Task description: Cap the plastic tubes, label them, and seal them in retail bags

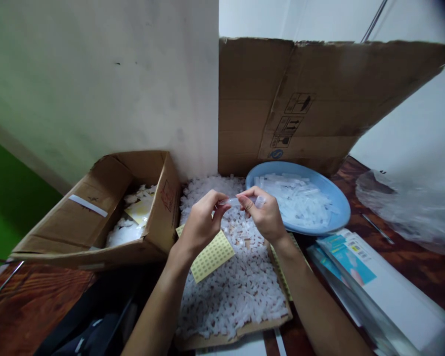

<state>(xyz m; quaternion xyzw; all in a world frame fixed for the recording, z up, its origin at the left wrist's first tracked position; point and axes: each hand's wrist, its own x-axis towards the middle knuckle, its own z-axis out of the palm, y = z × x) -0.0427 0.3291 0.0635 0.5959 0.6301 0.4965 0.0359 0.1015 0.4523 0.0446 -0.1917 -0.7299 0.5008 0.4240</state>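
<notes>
Between my two hands is a small clear plastic tube (233, 201), lying roughly level. My left hand (204, 217) pinches its left end with thumb and fingertips. The fingers of my right hand (264, 215) are closed around its other part, and a clear rounded end shows beyond the right thumb. Below lies a thick layer of small white plastic pieces (233, 296) on a cardboard sheet (257, 327). A yellow sheet with rows of round dots (213, 257) rests on these pieces beside my left forearm. Another dotted yellow sheet (287, 277) is partly hidden by my right forearm.
A blue basin (344, 202) of clear tubes (296, 198) stands behind my right hand. At left is an open cardboard box (77, 212) with white scraps. Plastic packets (378, 282) and a clear bag (411, 207) lie right. A large carton (319, 94) stands behind.
</notes>
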